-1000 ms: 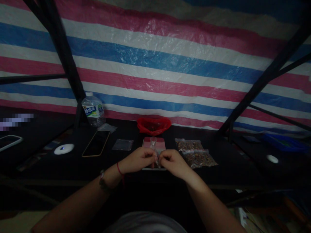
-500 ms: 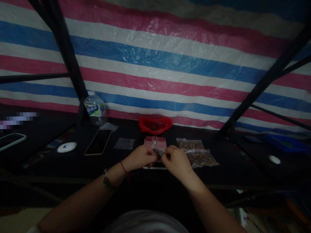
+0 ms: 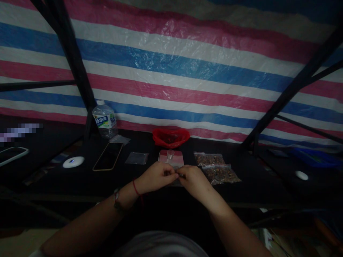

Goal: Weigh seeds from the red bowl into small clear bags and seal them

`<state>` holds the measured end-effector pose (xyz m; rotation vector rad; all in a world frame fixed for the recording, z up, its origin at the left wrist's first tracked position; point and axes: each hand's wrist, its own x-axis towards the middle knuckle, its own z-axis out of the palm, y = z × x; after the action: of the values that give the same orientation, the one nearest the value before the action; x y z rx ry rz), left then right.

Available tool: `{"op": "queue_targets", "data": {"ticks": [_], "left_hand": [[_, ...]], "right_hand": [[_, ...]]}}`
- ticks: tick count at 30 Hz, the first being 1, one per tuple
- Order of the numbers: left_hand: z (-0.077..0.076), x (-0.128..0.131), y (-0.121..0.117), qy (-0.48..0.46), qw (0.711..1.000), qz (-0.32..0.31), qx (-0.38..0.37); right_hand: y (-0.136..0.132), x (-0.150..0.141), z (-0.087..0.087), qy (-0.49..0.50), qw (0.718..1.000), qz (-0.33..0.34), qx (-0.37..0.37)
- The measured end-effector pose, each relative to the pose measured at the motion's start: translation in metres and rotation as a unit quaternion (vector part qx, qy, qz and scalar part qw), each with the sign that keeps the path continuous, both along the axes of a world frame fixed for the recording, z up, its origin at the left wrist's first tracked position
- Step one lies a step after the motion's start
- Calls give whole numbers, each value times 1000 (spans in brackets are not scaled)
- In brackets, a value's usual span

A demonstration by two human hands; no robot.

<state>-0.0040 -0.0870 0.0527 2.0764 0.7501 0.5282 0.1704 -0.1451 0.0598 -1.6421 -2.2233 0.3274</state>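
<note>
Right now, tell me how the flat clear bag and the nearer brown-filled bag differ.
The flat clear bag shows no contents; the nearer brown-filled bag holds brown pieces. The flat clear bag looks smaller than the nearer brown-filled bag. Both are see-through plastic and lie on the dark tabletop.

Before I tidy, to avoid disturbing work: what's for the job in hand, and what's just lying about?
Likely job items: pinched item (mostly hidden), small cup, pink base, filled bags, red bag, flat clear bag.
Probably lying about: bottle, phones, white device.
</note>
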Motion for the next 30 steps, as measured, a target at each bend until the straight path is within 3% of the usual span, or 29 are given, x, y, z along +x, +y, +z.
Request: {"op": "queue_targets", "data": {"ticks": [2,4,8,11,13,16,18,22,25,28,30], "left_hand": [[4,-7,6,-40,996,34,69],[5,-15,15,-49,995,23,89],[0,-24,32,-51,990,-105,-77],[-3,-19,41,-119,969,-79,-203],[0,-15,49,-177,953,-25,-244],[11,-9,72,-247,928,21,-278],[19,-5,93,-284,913,25,-291],[28,4,139,-273,924,7,-269],[27,10,170,-202,955,-3,-216],[24,14,197,-85,992,31,-88],[24,15,213,25,998,58,26]], "right_hand": [[-1,4,4,31,999,13,15],[-4,9,9,70,997,23,31],[-7,22,18,155,985,44,56],[0,34,16,251,961,77,85],[14,41,4,358,923,60,124],[43,50,-30,508,844,-50,163],[62,56,-59,501,849,-106,133],[85,62,-105,446,874,-183,61],[90,61,-120,418,887,-195,30],[92,60,-125,383,907,-172,44],[94,61,-128,363,917,-156,49]]}}
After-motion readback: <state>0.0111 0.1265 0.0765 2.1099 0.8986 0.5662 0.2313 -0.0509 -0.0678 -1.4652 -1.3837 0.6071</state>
